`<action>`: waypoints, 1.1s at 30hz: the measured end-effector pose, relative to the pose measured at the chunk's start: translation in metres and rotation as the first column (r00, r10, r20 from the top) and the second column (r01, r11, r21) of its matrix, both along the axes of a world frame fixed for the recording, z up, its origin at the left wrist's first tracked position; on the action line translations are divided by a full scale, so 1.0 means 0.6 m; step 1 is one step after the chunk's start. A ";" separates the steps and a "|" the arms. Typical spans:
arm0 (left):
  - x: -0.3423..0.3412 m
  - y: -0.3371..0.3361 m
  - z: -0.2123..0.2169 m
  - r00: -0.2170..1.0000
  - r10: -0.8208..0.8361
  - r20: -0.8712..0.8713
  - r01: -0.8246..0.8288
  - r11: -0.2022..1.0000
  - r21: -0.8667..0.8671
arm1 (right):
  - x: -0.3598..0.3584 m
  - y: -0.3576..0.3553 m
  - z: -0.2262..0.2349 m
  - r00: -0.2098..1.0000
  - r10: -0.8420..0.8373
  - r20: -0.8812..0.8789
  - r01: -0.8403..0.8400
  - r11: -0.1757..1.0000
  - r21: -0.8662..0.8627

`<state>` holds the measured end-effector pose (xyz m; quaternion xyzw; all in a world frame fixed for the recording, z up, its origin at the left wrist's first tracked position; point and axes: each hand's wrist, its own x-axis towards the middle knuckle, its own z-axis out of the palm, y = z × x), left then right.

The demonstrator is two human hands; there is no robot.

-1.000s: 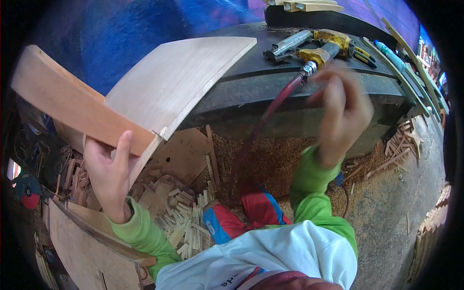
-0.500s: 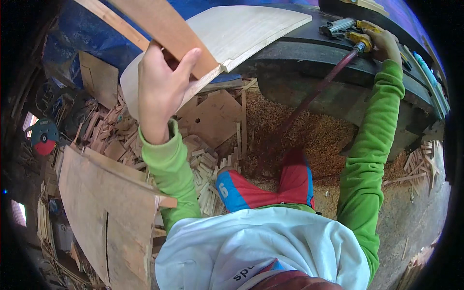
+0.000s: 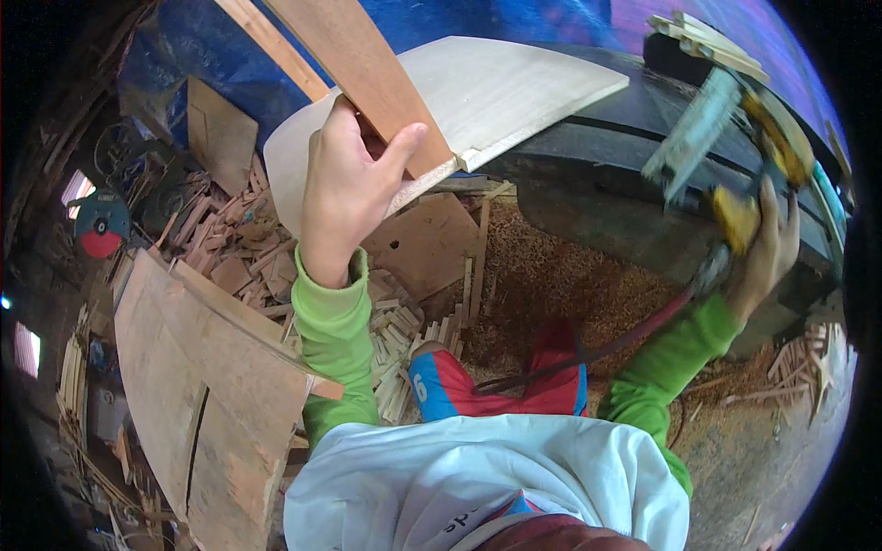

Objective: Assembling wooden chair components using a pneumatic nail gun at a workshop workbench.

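Note:
My left hand [image 3: 344, 188] grips a brown wooden board [image 3: 354, 69] that rises steeply to the top of the picture. It holds the board against the edge of a pale curved plywood panel [image 3: 501, 87] lying on a dark workbench [image 3: 597, 170]. My right hand [image 3: 767, 248] is closed around the handle of a yellow and grey pneumatic nail gun [image 3: 726, 138], lifted above the bench at the right. A dark red air hose [image 3: 625, 340] trails from the tool down past my knee.
Sawdust [image 3: 551, 275] covers the floor under the bench. Heaps of wood offcuts [image 3: 230, 248] and large plywood sheets [image 3: 197, 386] lie at the left. Stacked wood strips [image 3: 703, 37] rest on the bench's far end. A red circular saw [image 3: 99, 225] sits at the far left.
My right hand has picked the nail gun up off the bench and swung it toward me. My left hand has kept the board against the panel, now more central in view.

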<state>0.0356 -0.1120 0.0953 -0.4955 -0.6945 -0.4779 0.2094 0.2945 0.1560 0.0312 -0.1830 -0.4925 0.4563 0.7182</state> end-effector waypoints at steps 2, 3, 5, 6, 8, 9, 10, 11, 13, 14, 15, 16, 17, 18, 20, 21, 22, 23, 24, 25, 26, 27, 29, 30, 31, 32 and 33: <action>0.013 -0.002 0.007 0.999 0.037 0.000 -0.037 0.998 -0.051 | 0.006 -0.031 -0.051 0.983 0.139 -0.123 -0.145 0.989 -0.037; 0.014 -0.005 0.006 0.998 0.057 -0.004 -0.057 0.997 -0.055 | -0.002 -0.068 -0.064 0.936 0.252 -0.246 -0.268 0.963 -0.035; -0.005 -0.011 -0.008 1.000 0.016 0.014 -0.015 1.000 -0.016 | -0.014 -0.115 -0.113 0.890 0.367 -0.271 -0.400 0.913 -0.076; -0.003 -0.010 -0.007 0.999 0.034 0.013 -0.034 0.999 -0.019 | -0.016 -0.127 -0.134 0.854 0.427 -0.298 -0.476 0.872 -0.114; 0.006 -0.009 -0.007 0.995 0.008 0.100 -0.008 1.000 0.006 | -0.045 -0.147 -0.186 0.776 0.522 -0.355 -0.581 0.810 -0.079; 0.006 -0.002 -0.009 0.995 0.022 0.096 -0.022 1.000 -0.001 | -0.069 -0.169 -0.187 0.754 0.538 -0.377 -0.589 0.808 -0.025; 0.003 0.002 -0.009 0.998 0.022 0.064 -0.022 1.000 0.003 | -0.087 -0.180 -0.212 0.688 0.573 -0.445 -0.629 0.777 0.027; 0.000 0.005 -0.008 0.999 0.021 0.033 -0.021 1.000 0.006 | -0.107 -0.186 -0.226 0.627 0.621 -0.470 -0.653 0.748 0.119; 0.002 0.008 -0.008 0.998 0.019 0.057 -0.020 1.000 0.009 | -0.139 -0.212 -0.243 0.529 0.670 -0.522 -0.721 0.679 0.141; 0.003 0.006 -0.006 0.996 0.010 0.084 -0.013 0.999 0.033 | -0.154 -0.210 -0.255 0.416 0.778 -0.471 -0.811 0.552 0.196; 0.003 0.009 -0.006 0.996 0.000 0.089 -0.001 1.000 0.018 | -0.167 -0.201 -0.268 0.301 0.861 -0.409 -0.875 0.420 0.240; 0.009 0.008 -0.005 0.992 0.003 0.129 -0.006 1.000 0.027 | -0.185 -0.212 -0.277 0.348 0.848 -0.400 -0.888 0.435 0.150; 0.015 0.006 -0.004 0.986 0.005 0.168 -0.011 0.999 0.036 | -0.196 -0.229 -0.284 0.319 0.840 -0.439 -0.906 0.407 0.119; 0.012 0.006 -0.004 0.986 -0.002 0.167 -0.004 0.999 0.035 | -0.214 -0.240 -0.290 0.292 0.830 -0.475 -0.920 0.379 0.096; 0.003 0.003 -0.014 0.992 0.057 0.109 -0.064 0.996 0.059 | -0.252 -0.252 -0.331 0.090 0.853 -0.514 -0.970 0.192 0.147; 0.013 0.003 -0.011 0.985 0.043 0.167 -0.052 0.998 0.048 | -0.262 -0.254 -0.336 0.004 0.868 -0.496 -0.975 0.114 0.191; 0.016 0.006 -0.014 0.984 0.051 0.169 -0.060 0.997 0.048 | -0.269 -0.265 -0.339 -0.021 0.829 -0.559 -0.968 0.123 0.219; 0.018 0.005 -0.015 0.985 0.024 0.172 -0.037 0.997 0.073 | -0.283 -0.270 -0.338 -0.076 0.833 -0.547 -0.958 0.091 0.271; 0.022 0.004 -0.016 0.985 0.000 0.174 -0.017 0.995 0.097 | -0.297 -0.270 -0.339 -0.134 0.834 -0.535 -0.945 0.056 0.324; 0.029 -0.001 -0.011 0.972 0.025 0.235 -0.039 0.998 0.056 | -0.314 -0.269 -0.345 -0.259 0.831 -0.493 -0.911 -0.040 0.412; 0.032 -0.003 -0.011 0.973 0.045 0.227 -0.056 0.998 0.042 | -0.323 -0.275 -0.349 -0.280 0.823 -0.495 -0.907 -0.057 0.417; 0.031 0.001 -0.015 0.967 0.068 0.246 -0.082 0.996 0.047 | -0.333 -0.280 -0.347 -0.300 0.814 -0.497 -0.903 -0.075 0.422; 0.036 -0.002 -0.016 0.957 0.120 0.266 -0.138 0.989 0.050 | -0.347 -0.294 -0.343 -0.341 0.792 -0.507 -0.905 -0.130 0.406; 0.038 -0.002 -0.016 0.954 0.147 0.260 -0.162 0.986 0.037 | -0.351 -0.298 -0.335 -0.358 0.782 -0.510 -0.906 -0.158 0.394; 0.039 -0.002 -0.015 0.949 0.160 0.271 -0.183 0.981 0.062 | -0.359 -0.299 -0.328 -0.361 0.789 -0.497 -0.906 -0.171 0.387; 0.043 -0.001 -0.014 0.943 0.169 0.286 -0.200 0.976 0.085 | -0.362 -0.301 -0.324 -0.375 0.774 -0.511 -0.903 -0.180 0.390; 0.044 0.000 -0.012 0.941 0.125 0.315 -0.167 0.980 0.112 | -0.366 -0.303 -0.322 -0.397 0.758 -0.517 -0.898 -0.203 0.391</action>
